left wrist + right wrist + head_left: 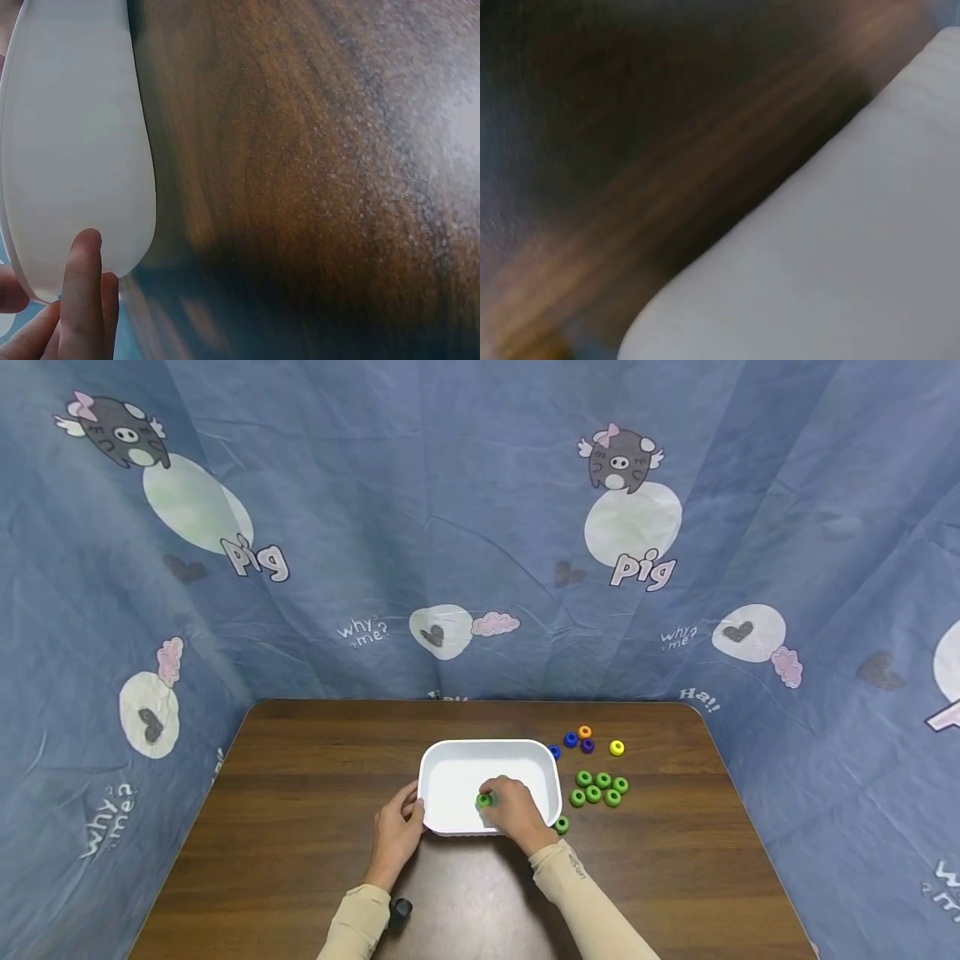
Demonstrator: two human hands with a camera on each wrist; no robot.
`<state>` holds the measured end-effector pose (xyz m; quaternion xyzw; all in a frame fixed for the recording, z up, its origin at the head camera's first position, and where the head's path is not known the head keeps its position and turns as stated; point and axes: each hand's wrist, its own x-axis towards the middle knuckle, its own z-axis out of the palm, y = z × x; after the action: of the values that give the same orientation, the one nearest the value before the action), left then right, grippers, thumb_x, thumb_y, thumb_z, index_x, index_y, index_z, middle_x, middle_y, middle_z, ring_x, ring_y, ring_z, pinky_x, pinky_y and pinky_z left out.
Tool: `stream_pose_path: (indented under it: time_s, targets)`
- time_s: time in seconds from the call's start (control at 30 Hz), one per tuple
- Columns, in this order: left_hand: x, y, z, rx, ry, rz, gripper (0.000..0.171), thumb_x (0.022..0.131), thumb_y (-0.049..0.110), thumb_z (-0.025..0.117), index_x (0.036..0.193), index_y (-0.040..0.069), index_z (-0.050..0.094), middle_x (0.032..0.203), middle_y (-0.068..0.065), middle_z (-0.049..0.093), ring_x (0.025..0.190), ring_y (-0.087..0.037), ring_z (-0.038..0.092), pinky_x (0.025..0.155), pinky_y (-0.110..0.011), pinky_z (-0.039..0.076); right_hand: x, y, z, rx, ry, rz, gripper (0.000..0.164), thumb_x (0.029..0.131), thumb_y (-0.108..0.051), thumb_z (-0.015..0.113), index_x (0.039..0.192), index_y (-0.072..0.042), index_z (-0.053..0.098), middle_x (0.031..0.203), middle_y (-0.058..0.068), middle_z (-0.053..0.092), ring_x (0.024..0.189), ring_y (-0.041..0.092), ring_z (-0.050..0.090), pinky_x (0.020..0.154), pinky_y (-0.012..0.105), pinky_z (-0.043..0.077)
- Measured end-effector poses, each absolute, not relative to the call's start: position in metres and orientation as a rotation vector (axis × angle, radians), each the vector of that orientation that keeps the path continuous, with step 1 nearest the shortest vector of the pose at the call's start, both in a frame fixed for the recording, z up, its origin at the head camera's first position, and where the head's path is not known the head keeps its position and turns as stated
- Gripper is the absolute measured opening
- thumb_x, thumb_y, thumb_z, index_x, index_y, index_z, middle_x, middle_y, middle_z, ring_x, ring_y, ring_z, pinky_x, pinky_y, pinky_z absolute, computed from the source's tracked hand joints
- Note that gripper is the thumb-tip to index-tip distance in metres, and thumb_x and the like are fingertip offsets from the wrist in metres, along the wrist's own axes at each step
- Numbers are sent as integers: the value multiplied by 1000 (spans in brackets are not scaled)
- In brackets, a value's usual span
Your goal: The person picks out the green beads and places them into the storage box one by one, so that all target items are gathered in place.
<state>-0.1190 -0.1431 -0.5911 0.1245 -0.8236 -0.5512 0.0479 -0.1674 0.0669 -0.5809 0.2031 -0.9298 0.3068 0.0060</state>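
A white rectangular tray (450, 777) stands on the wooden table in the head view. My left hand (397, 828) grips its left end; in the left wrist view a thumb (11, 291) lies by the rim and a finger (81, 292) presses on the outer wall. Over the tray's inside, my right hand (513, 810) pinches a green ring-shaped bead (483, 800) between thumb and fingers. The right wrist view has only the tray's outer wall (802, 262) and blurred table; neither the right fingers nor the bead appear there.
Several green beads (593, 794) lie right of the tray, one green bead (562, 825) close by its near right corner. Farther back are blue beads (571, 740), a purple one (588, 746), an orange one (585, 732) and a yellow one (617, 748). A blue curtain (480, 527) surrounds the table.
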Motion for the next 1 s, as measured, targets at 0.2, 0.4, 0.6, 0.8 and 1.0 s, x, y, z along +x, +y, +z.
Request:
stream_pose_path:
  time_s: [0.2, 0.4, 0.6, 0.8, 1.0]
  targets:
    - [-118, -143, -591, 392, -2516, -1693, 39, 98, 5, 58, 137, -1, 59, 126, -25, 68, 107, -34, 72, 66, -19, 62, -170, 65, -580, 665, -2980, 927, 25, 73, -1, 78, 98, -6, 76, 93, 8, 74, 85, 20, 67, 80, 35, 59]
    - [-118, -143, -591, 385, -2506, -1700, 39, 98, 4, 57, 136, -2, 58, 126, -27, 67, 107, -35, 72, 66, -18, 62, -172, 63, -578, 657, -3031, 876, 25, 74, -3, 81, 98, -6, 76, 94, 7, 75, 91, 22, 69, 87, 37, 59]
    - [-118, -143, -590, 374, -2504, -1690, 39, 98, 4, 57, 136, -2, 59, 125, -27, 68, 106, -35, 72, 65, -18, 62, -174, 63, -577, 664, -3035, 876, 23, 75, -2, 81, 97, -6, 76, 95, 8, 76, 95, 25, 70, 90, 39, 59]
    - [-118, -143, -588, 382, -2513, -1699, 40, 98, 7, 57, 138, -1, 58, 127, -26, 67, 107, -34, 72, 66, -18, 62, -176, 63, -577, 680, -3012, 873, 21, 75, 1, 78, 95, -5, 75, 95, 9, 76, 94, 26, 71, 89, 39, 59]
    - [-118, -143, -589, 373, -2503, -1700, 40, 98, 5, 57, 137, -1, 58, 126, -26, 67, 107, -35, 72, 65, -19, 62, -177, 64, -579, 697, -2987, 858, 21, 73, 1, 78, 94, -6, 75, 93, 9, 76, 92, 26, 71, 87, 39, 59]
